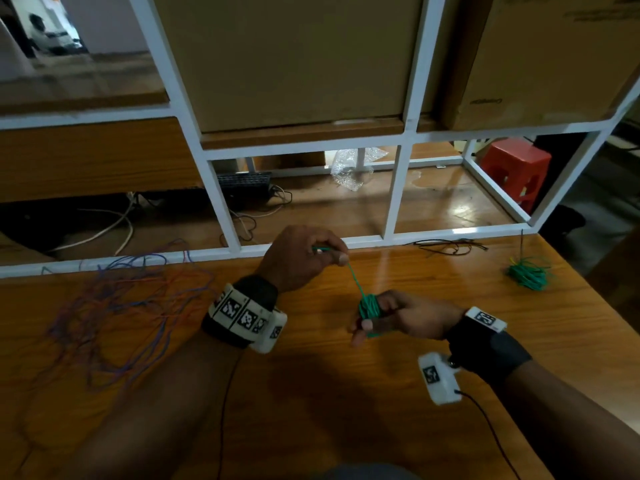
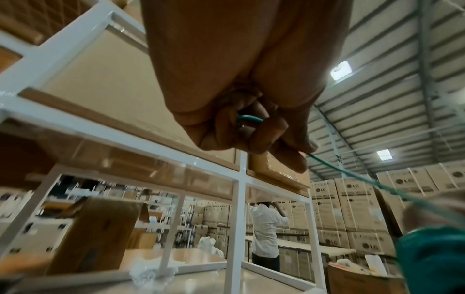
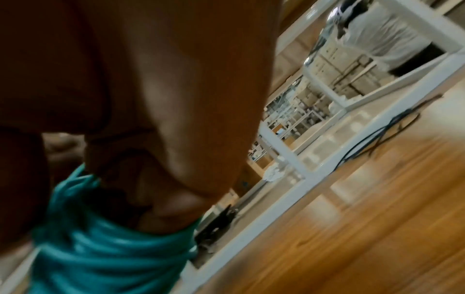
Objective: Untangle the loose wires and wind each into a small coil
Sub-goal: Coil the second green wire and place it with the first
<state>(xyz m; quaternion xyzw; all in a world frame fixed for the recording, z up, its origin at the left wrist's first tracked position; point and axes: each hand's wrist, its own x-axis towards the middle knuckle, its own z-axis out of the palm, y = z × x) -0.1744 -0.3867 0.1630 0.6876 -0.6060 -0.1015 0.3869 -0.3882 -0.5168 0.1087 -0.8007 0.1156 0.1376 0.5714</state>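
Wound round my right hand (image 1: 398, 318) fingers, the green coil (image 1: 369, 308) sits above the table (image 1: 311, 393). My left hand (image 1: 301, 258) pinches the green wire's free end (image 1: 320, 250), pulled taut. Winding looks nearly finished; next I'd tuck the end, then tackle the blue and red tangle (image 1: 114, 303).

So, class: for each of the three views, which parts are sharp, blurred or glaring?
Head view: mostly sharp, glare on the table. Left wrist view: left hand sharp, green coil out of focus, ceiling lights glare. Right wrist view: motion blur throughout, smearing the right hand and the coil.
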